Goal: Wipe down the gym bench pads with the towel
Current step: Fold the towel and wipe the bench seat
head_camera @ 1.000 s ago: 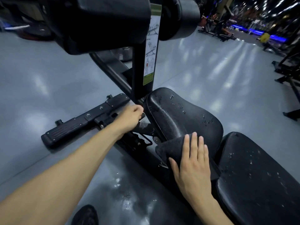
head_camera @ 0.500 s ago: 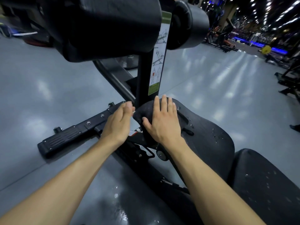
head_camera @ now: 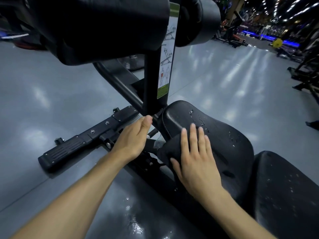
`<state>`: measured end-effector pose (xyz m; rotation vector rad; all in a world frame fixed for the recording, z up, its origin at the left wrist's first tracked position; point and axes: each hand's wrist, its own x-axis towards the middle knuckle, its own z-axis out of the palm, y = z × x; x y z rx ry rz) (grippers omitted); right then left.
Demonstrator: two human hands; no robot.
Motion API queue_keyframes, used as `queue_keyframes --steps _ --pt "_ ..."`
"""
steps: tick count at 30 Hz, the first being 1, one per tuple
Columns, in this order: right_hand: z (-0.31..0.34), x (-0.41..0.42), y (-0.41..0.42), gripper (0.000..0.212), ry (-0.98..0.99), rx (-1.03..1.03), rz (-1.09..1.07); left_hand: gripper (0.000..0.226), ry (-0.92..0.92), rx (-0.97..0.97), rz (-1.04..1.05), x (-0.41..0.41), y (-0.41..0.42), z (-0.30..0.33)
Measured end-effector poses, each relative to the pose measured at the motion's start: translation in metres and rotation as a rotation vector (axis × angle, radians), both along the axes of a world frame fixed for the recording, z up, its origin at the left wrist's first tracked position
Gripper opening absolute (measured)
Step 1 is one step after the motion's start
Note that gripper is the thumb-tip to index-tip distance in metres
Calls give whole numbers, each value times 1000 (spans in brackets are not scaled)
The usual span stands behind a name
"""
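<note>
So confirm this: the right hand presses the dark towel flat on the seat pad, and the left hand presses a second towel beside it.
Not quite. In the head view the left hand holds no towel; it rests bare by the frame. The right hand does press the dark towel on the seat pad.

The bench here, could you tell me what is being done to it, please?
A person is wiping a gym bench. The right hand lies flat on a dark towel, pressing it against the near left edge of the seat pad. The left hand rests by the frame beside the upright post, holding nothing that can be seen. Water drops still sit on the seat pad and on the larger pad to the right, so wiping is unfinished.
</note>
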<state>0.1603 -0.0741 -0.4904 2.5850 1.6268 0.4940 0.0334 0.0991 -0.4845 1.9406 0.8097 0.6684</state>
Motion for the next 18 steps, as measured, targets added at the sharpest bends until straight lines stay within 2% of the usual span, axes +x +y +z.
queue_keyframes --steps 5,8,11,18 --pt "28 20 96 86 70 15 88 69 -64 85 128 -3 11 -2" --pt "41 30 119 85 126 0 117 62 -80 97 140 -6 11 3" --pt "38 26 93 87 165 34 114 60 -58 152 106 -6 -1 12" --pt "-4 6 -56 89 168 110 -54 62 33 244 -16 -5 -39 24"
